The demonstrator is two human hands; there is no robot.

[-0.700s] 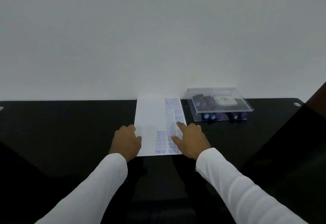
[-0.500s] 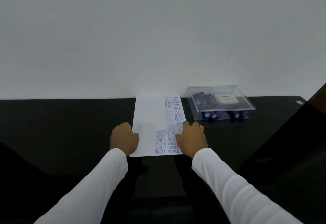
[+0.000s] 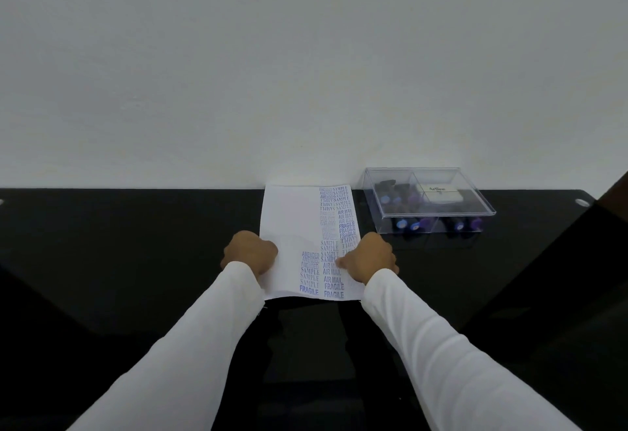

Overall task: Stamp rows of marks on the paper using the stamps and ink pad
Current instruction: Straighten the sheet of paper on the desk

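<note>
A black table [image 3: 136,243] is meeting a white wall [image 3: 306,56]; the left hand [image 3: 249,252] and right hand [image 3: 370,257] are gripping the paper [image 3: 292,220] at its side edges, their fingertips hidden.

A glossy black table [image 3: 136,260] runs the width of the view, its far edge meeting a plain white wall [image 3: 306,56]. Small pale marks sit near the table's far corners, left and right.

Dim, flat, even lighting; no hard shadows. Faint sheen on the glossy black surface [image 3: 136,243] at lower centre. Wide-angle bending along frame edges. Slightly soft throughout.
</note>
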